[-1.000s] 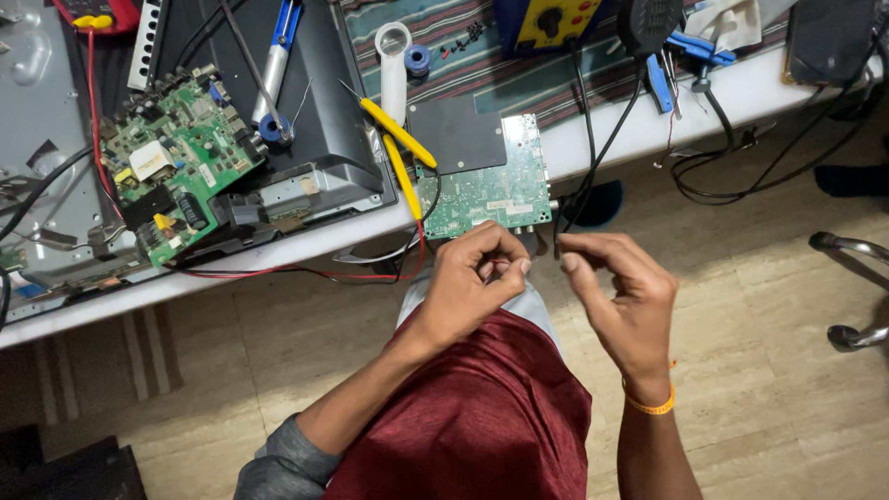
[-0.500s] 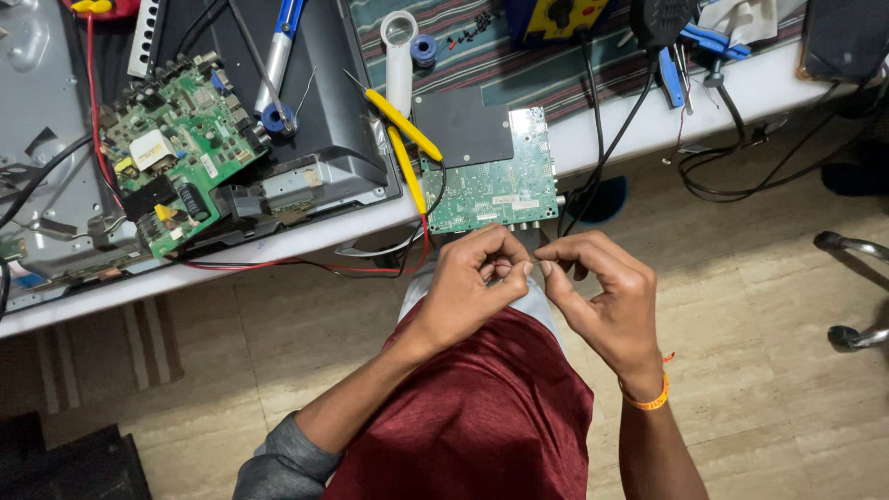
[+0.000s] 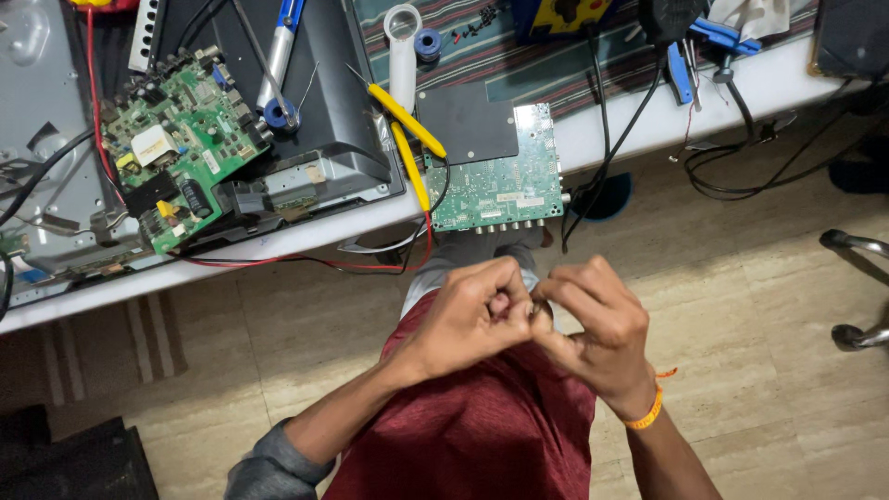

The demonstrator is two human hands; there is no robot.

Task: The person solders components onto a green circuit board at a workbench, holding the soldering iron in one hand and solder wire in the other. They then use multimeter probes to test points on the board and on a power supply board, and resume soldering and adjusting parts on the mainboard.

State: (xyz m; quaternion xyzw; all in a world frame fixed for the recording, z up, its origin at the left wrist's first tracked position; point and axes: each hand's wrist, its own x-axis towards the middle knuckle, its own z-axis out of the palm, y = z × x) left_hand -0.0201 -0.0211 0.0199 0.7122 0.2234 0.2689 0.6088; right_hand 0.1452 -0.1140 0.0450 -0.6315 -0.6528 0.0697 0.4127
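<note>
My left hand point(image 3: 468, 319) and my right hand point(image 3: 593, 329) meet in front of my chest, over my dark red shirt. Their fingertips are pinched together and touching. They close on something small that the fingers hide, so I cannot make out what it is. An orange band circles my right wrist. Just above the hands, a green circuit board point(image 3: 500, 181) lies at the white table's edge point(image 3: 278, 245), partly under a black plate. A black cable point(image 3: 602, 148) hangs off the table and ends a little above my right hand.
Yellow-handled pliers point(image 3: 407, 125) and a red wire lie left of the board. A second green circuit board point(image 3: 171, 162) sits in an opened black casing at left. Blue-handled tools, a white magnifier and more cables crowd the tabletop. A metal chair leg point(image 3: 857, 287) stands at right on the tiled floor.
The two hands were slightly apart a second ago and have come together until the fingertips touch. The view has shifted a little, so the hands sit lower in the frame.
</note>
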